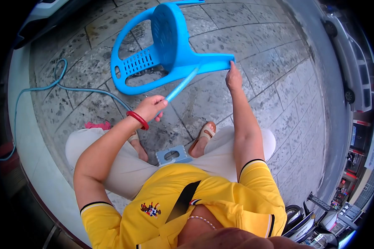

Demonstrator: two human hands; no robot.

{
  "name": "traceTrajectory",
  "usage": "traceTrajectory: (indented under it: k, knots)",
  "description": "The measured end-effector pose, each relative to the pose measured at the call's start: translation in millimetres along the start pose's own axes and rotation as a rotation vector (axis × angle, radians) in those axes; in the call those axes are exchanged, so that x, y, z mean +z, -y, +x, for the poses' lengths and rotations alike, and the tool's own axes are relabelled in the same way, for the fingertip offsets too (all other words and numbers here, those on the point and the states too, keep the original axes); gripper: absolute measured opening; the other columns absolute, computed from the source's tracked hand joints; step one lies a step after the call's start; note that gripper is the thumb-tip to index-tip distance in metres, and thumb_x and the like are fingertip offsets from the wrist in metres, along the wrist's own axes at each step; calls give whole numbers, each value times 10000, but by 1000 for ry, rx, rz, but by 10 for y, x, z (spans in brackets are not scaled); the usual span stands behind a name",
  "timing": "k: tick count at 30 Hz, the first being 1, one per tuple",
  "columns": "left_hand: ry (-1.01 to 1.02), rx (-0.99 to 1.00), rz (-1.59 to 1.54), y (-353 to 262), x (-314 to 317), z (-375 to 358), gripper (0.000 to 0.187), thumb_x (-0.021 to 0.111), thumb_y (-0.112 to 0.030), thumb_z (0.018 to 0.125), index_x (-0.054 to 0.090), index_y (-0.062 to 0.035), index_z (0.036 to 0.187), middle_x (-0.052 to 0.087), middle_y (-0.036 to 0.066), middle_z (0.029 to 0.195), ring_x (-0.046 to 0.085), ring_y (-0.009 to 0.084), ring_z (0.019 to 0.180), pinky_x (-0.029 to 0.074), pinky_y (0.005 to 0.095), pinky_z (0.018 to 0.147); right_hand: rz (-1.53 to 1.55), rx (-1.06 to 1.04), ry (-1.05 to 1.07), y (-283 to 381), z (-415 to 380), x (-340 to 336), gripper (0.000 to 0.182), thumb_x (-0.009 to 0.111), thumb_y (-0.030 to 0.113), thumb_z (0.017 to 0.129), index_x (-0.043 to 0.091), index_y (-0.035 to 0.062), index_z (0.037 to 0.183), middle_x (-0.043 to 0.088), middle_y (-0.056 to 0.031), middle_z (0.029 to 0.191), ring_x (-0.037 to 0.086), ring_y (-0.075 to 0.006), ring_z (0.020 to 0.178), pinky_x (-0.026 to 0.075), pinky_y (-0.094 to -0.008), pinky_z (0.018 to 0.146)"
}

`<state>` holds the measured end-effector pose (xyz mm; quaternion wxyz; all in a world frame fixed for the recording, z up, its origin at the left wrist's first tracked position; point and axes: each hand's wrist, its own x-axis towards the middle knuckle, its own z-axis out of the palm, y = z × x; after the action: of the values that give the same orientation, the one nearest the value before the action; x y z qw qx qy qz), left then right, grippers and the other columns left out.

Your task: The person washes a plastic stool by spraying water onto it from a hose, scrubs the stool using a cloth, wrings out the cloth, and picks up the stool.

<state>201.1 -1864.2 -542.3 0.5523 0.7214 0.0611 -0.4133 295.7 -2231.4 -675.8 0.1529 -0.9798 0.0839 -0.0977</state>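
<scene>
A blue plastic chair (170, 37) lies tipped over on the wet stone paving, with one leg pointing right. My left hand (152, 108), with a red bangle at its wrist, is closed round the end of a blue hose (99, 90). From the hose a pale stream of water (182, 85) reaches the chair near the base of that leg. At the tip of the leg, my right hand (234, 76) grips the chair. Its fingers are partly hidden behind the leg.
The hose loops over the paving at the left. Between my feet is a small grey-blue stool (172, 155). A pink cloth (98, 125) lies by my left knee. A silver vehicle (353, 62) stands on the road at the right, and motorbikes (301, 224) at the lower right.
</scene>
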Motion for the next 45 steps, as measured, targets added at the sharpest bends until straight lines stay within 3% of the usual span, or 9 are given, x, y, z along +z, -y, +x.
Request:
traceTrajectory:
  k: [8,12,14,22,27,34,41,43,45]
  knots:
    - [-2,-11,39,-40,11,-23,263,465,-263,901,531,-20,975,544,29,664,523,105,549,454,254,526,157,113,60,61,107,77,382,446,68,774,395,88,1152,575,-230,991,559,-392,898,439,-449,753]
    - [-23,-7,10,47,-18,-32,258,462,-267,902,527,-23,957,538,28,656,522,104,550,451,251,527,464,326,-72,335,-38,266,274,522,32,740,413,36,991,559,-145,772,581,-255,719,471,-372,655]
    - [-64,-2,-26,88,-27,-62,259,460,-269,903,527,-22,940,534,29,649,517,104,539,446,250,522,1106,857,-145,764,-274,339,195,513,54,771,420,31,941,533,-102,751,564,-189,655,472,-303,542]
    - [-296,-25,-286,235,-212,-186,322,429,-318,909,526,-13,941,524,52,633,499,126,500,427,254,494,1148,610,639,2113,-1056,582,376,616,198,779,439,30,1064,522,-74,871,550,-147,723,451,-293,537]
    - [-388,-97,-405,377,-459,-159,337,401,-318,917,501,-6,997,518,59,633,485,141,455,427,269,457,1435,880,794,2331,-1008,874,383,627,319,799,473,108,1079,515,-24,1000,486,-173,955,422,-404,720]
    - [-400,-111,-472,264,-726,-225,324,402,-312,915,501,-15,1000,511,49,621,476,123,446,413,253,430,1640,955,725,2428,-828,944,305,570,347,847,500,109,1026,534,-59,1016,507,-214,922,398,-426,782]
    - [-226,62,-292,139,-754,-290,346,449,-327,903,541,-14,1019,512,31,617,475,100,464,403,228,445,1649,711,551,1973,-334,268,386,536,449,839,499,77,933,577,-86,903,561,-227,898,432,-432,783]
    - [-215,97,-262,63,-696,-346,339,452,-323,903,542,-16,1014,515,30,622,476,97,470,402,223,451,1793,780,338,1937,-198,35,384,542,439,840,475,70,922,563,-72,818,571,-194,762,471,-381,698]
    - [-221,140,-231,32,-658,-351,318,461,-312,902,546,-23,1004,525,28,634,485,93,485,402,217,462,1748,653,382,1718,-99,-33,373,541,427,843,464,68,909,553,-74,796,569,-189,732,484,-367,661]
